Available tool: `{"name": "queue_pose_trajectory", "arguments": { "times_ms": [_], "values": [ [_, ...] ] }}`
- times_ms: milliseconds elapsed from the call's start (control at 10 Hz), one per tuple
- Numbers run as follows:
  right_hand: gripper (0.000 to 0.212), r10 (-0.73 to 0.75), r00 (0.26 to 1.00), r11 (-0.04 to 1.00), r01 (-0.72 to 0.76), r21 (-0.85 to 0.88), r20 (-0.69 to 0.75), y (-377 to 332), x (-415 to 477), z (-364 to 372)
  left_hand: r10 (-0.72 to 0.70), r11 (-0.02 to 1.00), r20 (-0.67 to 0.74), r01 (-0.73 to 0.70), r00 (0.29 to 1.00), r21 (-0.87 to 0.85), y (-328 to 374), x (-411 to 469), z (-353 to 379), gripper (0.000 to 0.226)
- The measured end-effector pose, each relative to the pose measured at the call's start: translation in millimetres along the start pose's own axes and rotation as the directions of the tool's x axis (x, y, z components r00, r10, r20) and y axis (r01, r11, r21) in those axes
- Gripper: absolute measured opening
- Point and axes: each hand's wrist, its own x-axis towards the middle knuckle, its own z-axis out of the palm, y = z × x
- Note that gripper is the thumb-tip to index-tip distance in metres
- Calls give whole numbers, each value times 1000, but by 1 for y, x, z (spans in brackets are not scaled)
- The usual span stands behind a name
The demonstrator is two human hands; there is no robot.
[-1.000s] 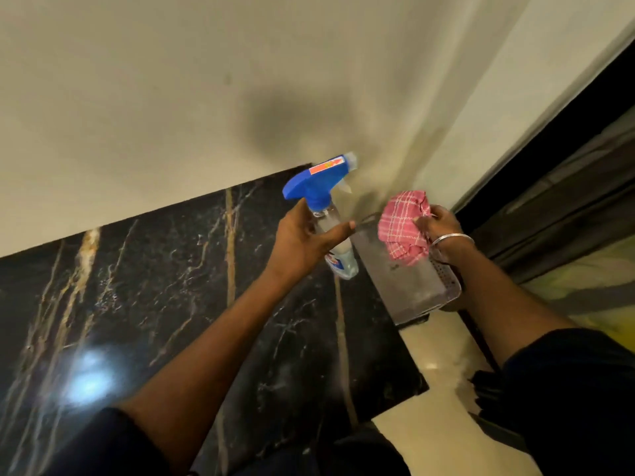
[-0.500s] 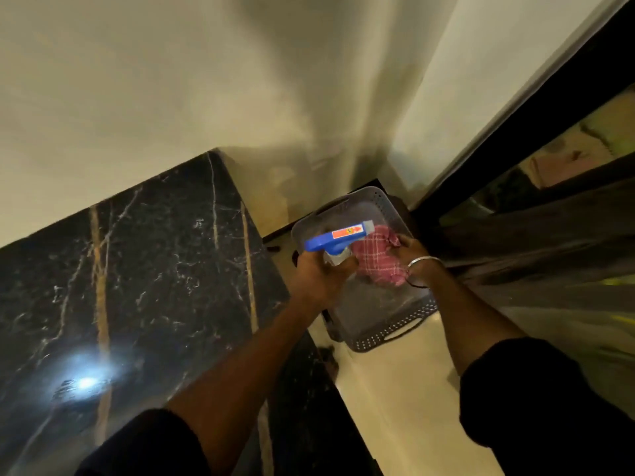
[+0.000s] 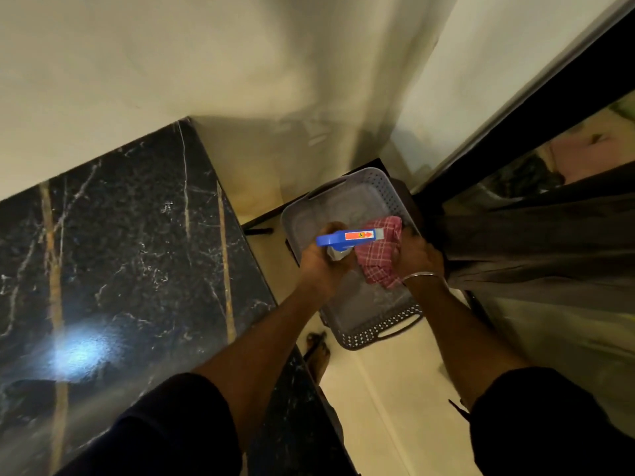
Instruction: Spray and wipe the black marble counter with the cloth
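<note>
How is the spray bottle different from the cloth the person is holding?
The spray bottle has a smooth blue head with an orange label; the cloth is pink-red checked. The spray bottle keeps a stiff shape, while the cloth is crumpled. The left hand grips the spray bottle; the right hand holds the cloth. Both are above the grey basket.

Home interior: marble counter (image 3: 113, 242), curtain (image 3: 549, 242), tiled floor (image 3: 388, 389).

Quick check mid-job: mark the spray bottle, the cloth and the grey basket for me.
spray bottle (image 3: 345, 237): head view, on its blue trigger head.
cloth (image 3: 377, 260): head view, on the red checked fold.
grey basket (image 3: 377, 187): head view, on its perforated far wall.
</note>
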Motion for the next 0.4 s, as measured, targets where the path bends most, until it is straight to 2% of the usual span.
{"name": "queue_pose_trajectory", "arguments": {
  "times_ms": [200,300,400],
  "values": [
    [44,-27,999,999,26,-45,-20,1,-14,-17,11,980,43,-19,999,197,8,8,0,43],
    [43,-40,999,998,39,-58,-15,-6,-26,-39,-40,944,126,-4,991,330,30,-1,-10,62],
    [42,-56,997,997,53,-48,-52,-11,-41,-56,-19,941,82,-10,996,337,42,-15,-25,76]
  ]
}}
